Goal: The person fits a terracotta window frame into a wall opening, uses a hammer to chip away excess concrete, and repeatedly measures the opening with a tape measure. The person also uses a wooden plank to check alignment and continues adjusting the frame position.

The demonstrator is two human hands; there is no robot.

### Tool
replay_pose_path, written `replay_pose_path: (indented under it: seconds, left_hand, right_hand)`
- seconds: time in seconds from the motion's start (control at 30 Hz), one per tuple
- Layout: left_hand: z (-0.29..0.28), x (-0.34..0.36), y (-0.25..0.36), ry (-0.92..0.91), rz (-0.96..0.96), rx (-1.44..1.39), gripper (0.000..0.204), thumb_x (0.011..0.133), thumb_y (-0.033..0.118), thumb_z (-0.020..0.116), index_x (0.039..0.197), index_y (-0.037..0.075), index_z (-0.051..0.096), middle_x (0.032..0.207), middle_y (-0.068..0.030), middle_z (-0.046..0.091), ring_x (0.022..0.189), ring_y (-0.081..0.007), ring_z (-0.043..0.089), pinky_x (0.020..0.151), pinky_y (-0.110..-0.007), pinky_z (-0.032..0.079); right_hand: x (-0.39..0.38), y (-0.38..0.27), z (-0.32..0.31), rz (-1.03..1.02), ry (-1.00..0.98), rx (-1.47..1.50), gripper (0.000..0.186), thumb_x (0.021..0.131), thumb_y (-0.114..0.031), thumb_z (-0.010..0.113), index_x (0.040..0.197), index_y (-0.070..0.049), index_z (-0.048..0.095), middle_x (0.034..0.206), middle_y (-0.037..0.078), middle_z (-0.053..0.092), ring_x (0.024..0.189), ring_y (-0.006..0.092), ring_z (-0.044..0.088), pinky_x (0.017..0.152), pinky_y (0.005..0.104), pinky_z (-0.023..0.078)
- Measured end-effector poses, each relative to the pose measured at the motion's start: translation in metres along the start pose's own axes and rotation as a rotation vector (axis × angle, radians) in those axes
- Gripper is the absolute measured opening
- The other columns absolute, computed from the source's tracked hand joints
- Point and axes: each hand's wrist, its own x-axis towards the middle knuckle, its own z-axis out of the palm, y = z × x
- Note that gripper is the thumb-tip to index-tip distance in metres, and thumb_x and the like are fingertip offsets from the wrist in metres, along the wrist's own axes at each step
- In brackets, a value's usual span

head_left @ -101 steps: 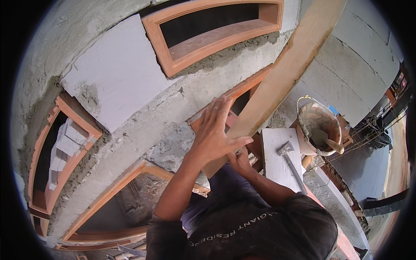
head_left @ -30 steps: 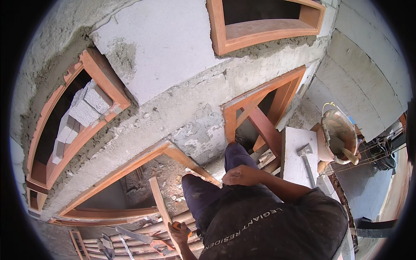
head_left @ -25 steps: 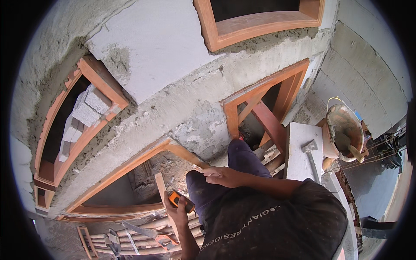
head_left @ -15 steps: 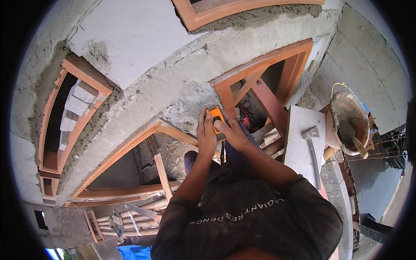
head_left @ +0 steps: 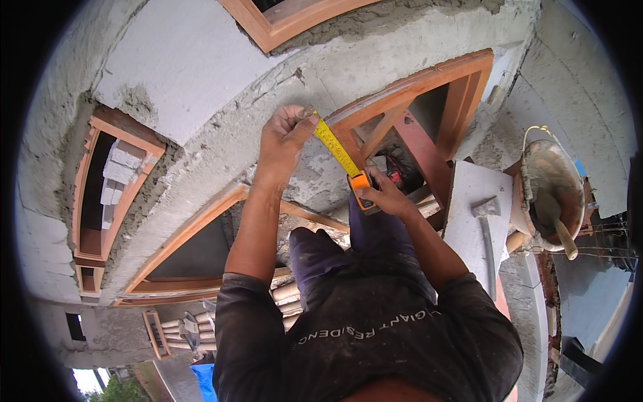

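A tape measure [head_left: 360,181] with an orange and black case is gripped in my right hand [head_left: 388,195], in front of my right thigh. Its yellow blade [head_left: 336,149] runs out up and to the left. My left hand [head_left: 287,137] pinches the free end of the blade, close to the grey plastered wall [head_left: 315,175]. Just right of the blade stands the post of a wooden window frame [head_left: 348,142].
At the right, a hammer-like tool [head_left: 487,228] lies on a white block [head_left: 462,201]. Beside it a bucket [head_left: 576,181] holds a trowel [head_left: 557,224]. More wooden frames [head_left: 124,124] sit in the wall at the left. Bamboo poles [head_left: 288,295] lie below.
Both hands were together around the tape measure. My left hand has moved up and left, drawing out the yellow blade, while my right hand has shifted slightly right with the case.
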Motion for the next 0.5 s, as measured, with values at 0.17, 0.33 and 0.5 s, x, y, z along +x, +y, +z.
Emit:
replay_pose_path:
  seconds: [0.17,0.33,0.5]
  left_hand:
    - [-0.001,0.028,0.052,0.139,0.152,-0.014,0.02,0.087,0.014,0.067,0.099,0.002,0.056,0.087,-0.0024,0.061,0.076,-0.0092,0.055,0.07,-0.023,0.045]
    - [0.005,0.032,0.049,0.202,0.17,-0.02,0.023,0.087,0.018,0.067,0.1,0.001,0.057,0.089,-0.0038,0.063,0.079,-0.0107,0.058,0.072,-0.026,0.048]
    - [0.012,0.036,0.05,0.281,0.213,0.001,0.026,0.087,0.021,0.068,0.099,-0.001,0.059,0.085,-0.0048,0.064,0.075,-0.0102,0.059,0.066,-0.025,0.049]
  right_hand:
    - [0.013,0.065,-0.004,-0.184,0.189,-0.202,0.045,0.089,-0.026,0.058,0.125,-0.001,0.047,0.118,0.017,0.054,0.11,0.022,0.053,0.096,0.0333,0.04]
    - [0.02,0.074,-0.006,-0.273,0.358,-0.403,0.044,0.092,-0.026,0.054,0.127,-0.001,0.046,0.122,0.023,0.052,0.115,0.0347,0.051,0.099,0.0389,0.038]
    - [0.027,0.081,-0.003,-0.311,0.39,-0.566,0.03,0.094,-0.023,0.052,0.11,0.002,0.056,0.104,0.022,0.056,0.098,0.0401,0.056,0.084,0.0426,0.046]
